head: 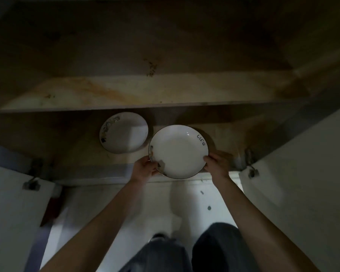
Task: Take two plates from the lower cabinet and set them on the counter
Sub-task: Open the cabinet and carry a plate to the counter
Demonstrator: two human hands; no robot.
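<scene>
Two white plates showed in the dim lower cabinet (pixel 67 150): the near plate (pixel 178 152), marked "Life", was gripped at its rim by the left hand (pixel 145 168) and right hand (pixel 218 163), while the far plate (pixel 124 132), its rim pattern hard to make out, lay just left on the shelf.

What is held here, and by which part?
The "life" plate, gripped at its near rim: left hand on the left edge, right hand on the right edge.
</scene>
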